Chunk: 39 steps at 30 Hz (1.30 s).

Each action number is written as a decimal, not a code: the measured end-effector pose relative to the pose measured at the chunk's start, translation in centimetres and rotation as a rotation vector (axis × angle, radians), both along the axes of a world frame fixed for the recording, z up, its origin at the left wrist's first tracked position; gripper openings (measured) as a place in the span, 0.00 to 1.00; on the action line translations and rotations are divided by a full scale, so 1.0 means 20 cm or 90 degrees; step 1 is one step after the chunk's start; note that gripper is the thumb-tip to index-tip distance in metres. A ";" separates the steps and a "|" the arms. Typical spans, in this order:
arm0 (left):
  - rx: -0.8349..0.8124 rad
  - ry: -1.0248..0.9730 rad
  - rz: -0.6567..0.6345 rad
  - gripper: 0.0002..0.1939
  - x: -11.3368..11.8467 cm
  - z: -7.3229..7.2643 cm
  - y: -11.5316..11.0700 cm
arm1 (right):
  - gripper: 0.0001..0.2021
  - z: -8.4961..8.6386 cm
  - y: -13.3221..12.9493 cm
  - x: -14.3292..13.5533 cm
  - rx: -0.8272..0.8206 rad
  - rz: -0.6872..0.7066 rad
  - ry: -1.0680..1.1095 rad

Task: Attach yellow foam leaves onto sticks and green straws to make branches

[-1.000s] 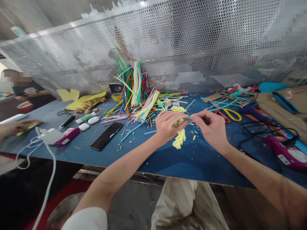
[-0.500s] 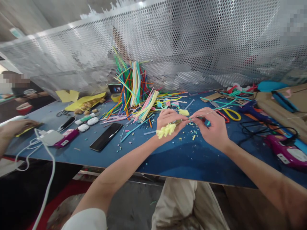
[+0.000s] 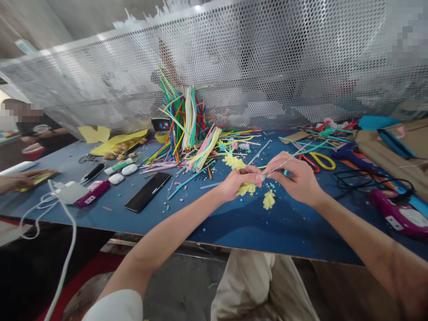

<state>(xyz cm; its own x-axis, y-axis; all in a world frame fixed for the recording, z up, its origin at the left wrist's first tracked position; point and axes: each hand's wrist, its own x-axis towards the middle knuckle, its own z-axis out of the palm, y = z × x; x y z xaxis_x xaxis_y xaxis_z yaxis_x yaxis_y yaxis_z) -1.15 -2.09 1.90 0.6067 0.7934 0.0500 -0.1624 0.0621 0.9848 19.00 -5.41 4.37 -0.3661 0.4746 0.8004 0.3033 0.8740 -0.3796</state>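
Observation:
My left hand (image 3: 239, 182) is closed in a pinch at the stem end of a fluffy yellow piece, which looks bent from pipe cleaner. Its yellow lobes (image 3: 233, 161) stick out above and below the fingers, and another yellow tuft (image 3: 268, 200) hangs just right of them. Fingertip to fingertip with it, my right hand (image 3: 291, 177) pinches a thin twisted wire (image 3: 284, 164) that slants up to the right. A tiny teal bit shows where the fingertips meet; the exact join is hidden.
A bundle of coloured pipe cleaners (image 3: 189, 118) stands against the perforated metal screen (image 3: 267, 67). Scissors (image 3: 323, 160) and a purple glue gun-like device (image 3: 399, 211) lie to the right. A black phone (image 3: 148, 191) and white charger (image 3: 71, 191) lie left, near a co-worker's hand (image 3: 20, 180).
My left hand has turned, so the yellow lobes now lie above and below it instead of across its back. The wire in my right hand slants more steeply. The co-worker's hand has shifted slightly.

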 end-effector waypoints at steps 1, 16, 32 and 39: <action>-0.022 -0.010 -0.012 0.16 0.01 0.00 0.00 | 0.06 -0.01 0.00 0.00 -0.003 -0.009 0.000; 0.453 0.080 0.312 0.27 -0.03 -0.04 0.10 | 0.07 -0.03 0.02 0.00 -0.076 -0.311 0.154; 0.967 0.314 0.444 0.09 -0.02 0.01 0.03 | 0.08 -0.05 -0.06 -0.11 -0.166 -0.274 0.168; 0.971 0.293 0.468 0.08 -0.02 0.02 0.02 | 0.08 -0.06 -0.08 -0.13 -0.175 -0.287 0.167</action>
